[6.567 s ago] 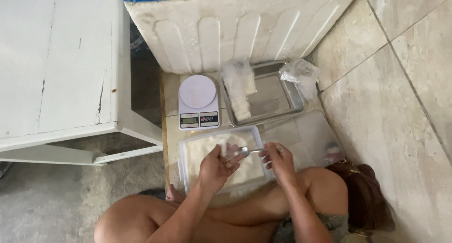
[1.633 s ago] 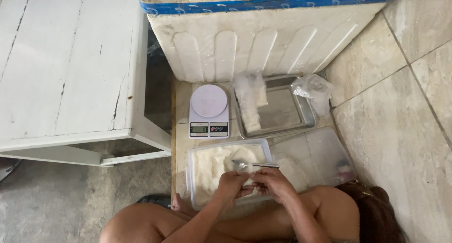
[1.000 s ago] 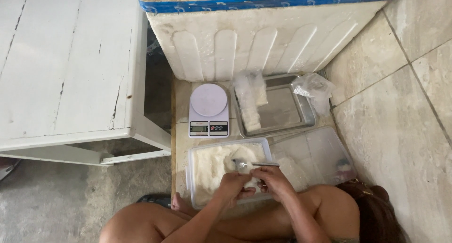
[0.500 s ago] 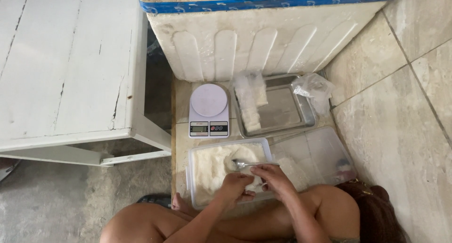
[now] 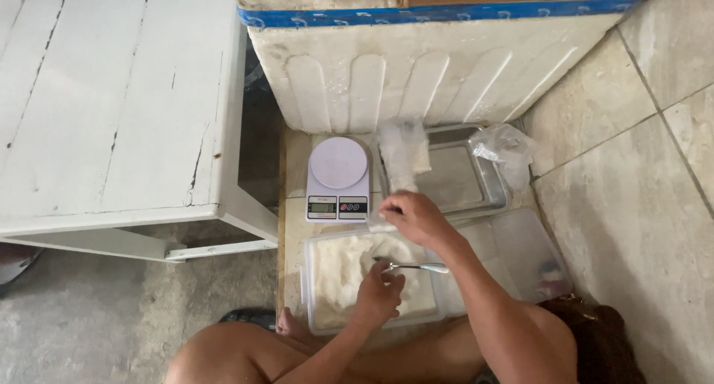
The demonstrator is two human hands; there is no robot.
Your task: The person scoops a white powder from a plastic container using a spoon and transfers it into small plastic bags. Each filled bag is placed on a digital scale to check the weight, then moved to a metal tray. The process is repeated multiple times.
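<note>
Crouched over the clear tub (image 5: 316, 317) of white paste, the person's left hand (image 5: 378, 293) pinches a metal spoon (image 5: 416, 266) above it, while the right hand (image 5: 413, 215) closes on a small plastic bag (image 5: 384, 225) beside the white scale (image 5: 338, 179).

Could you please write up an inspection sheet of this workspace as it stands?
Surface: low board on a concrete floor.
Job's things: clear tub of white paste; spoon; small clear bag.
Clutter: white scale, metal tray, clear bags, tub lid.
Hands: left hand holds the spoon; right hand grips the small bag.
Cables: nothing seen.
Surroundings: foam cooler, white table, tiled floor.
</note>
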